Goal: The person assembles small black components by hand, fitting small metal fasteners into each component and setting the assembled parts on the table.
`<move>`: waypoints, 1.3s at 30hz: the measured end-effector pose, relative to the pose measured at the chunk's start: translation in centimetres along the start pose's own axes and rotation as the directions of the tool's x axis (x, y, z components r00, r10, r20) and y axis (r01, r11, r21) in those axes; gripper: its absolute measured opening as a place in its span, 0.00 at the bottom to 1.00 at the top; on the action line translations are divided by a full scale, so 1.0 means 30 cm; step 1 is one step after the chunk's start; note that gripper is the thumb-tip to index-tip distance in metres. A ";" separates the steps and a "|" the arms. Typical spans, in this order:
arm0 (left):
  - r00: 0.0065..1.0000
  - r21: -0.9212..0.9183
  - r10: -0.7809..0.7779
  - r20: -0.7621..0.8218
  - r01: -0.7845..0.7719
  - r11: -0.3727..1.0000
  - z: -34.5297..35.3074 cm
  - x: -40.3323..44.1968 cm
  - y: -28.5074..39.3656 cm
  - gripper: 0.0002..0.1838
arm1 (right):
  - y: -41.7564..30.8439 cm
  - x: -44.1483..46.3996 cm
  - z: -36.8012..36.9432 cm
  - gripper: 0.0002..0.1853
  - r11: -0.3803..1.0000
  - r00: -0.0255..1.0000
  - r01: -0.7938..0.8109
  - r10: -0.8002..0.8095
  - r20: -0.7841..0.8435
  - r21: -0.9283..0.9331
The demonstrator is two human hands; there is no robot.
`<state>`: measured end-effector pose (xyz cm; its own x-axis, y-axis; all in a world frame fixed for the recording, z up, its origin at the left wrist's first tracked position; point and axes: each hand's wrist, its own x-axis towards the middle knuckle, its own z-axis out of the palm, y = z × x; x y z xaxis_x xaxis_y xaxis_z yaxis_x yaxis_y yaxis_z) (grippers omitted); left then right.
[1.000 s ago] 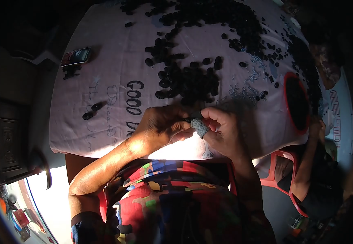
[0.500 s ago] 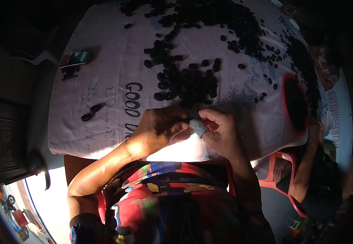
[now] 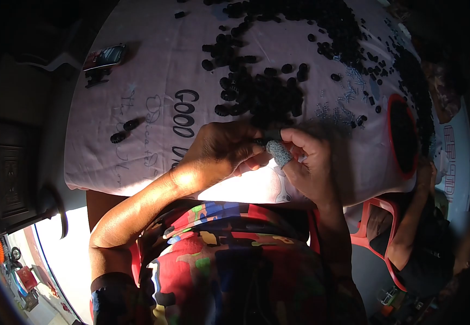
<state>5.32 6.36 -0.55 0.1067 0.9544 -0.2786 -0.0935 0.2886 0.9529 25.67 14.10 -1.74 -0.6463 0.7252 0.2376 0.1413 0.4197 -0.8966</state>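
My left hand point(image 3: 221, 149) is closed in a pinch, thumb against fingers, around a small black piece point(image 3: 259, 142) that is mostly hidden. Facing it, my right hand point(image 3: 310, 162) is closed too, its fingertips on a dark part point(image 3: 271, 133) right beside that piece; whether they are one item I cannot tell. A grey knitted-looking wrap point(image 3: 279, 154) covers my right thumb. Just beyond my fingers lies a pile of small black ribbed, cap-like pieces point(image 3: 265, 97). Small clear pieces point(image 3: 343, 103) are scattered to the right of the pile.
A pink printed cloth point(image 3: 153, 70) covers the table. On it are a phone on a stand point(image 3: 105, 57), two loose black pieces point(image 3: 125, 130), a larger black heap point(image 3: 322, 21) and a red-rimmed container point(image 3: 391, 116). Another person's arm point(image 3: 413, 216) rests at the right edge by a red chair point(image 3: 362, 233).
The camera view has shifted, so the table's things appear higher and mostly farther right. Both hands stay together in a pinch, slightly higher in view.
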 end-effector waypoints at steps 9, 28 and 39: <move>0.923 0.203 0.377 -0.076 -0.356 0.912 0.012 0.023 -0.101 0.09 | -0.020 0.009 0.002 0.11 0.985 0.999 0.039 -0.036 0.020 -0.170; 0.966 0.016 0.234 -0.108 -0.233 0.972 0.033 0.009 -0.060 0.09 | -0.002 0.004 0.006 0.13 0.991 1.000 -0.011 0.013 0.015 -0.132; 0.999 -0.076 0.027 -0.047 -0.031 0.997 -0.009 0.017 -0.018 0.10 | -0.046 0.028 0.030 0.19 0.921 0.971 0.225 -0.240 -0.008 -0.318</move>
<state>5.17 6.72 -1.24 0.0574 0.9644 -0.2580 -0.1719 0.2641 0.9490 24.24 13.64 -0.64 -0.6553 0.6075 0.4490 0.2229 0.7235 -0.6534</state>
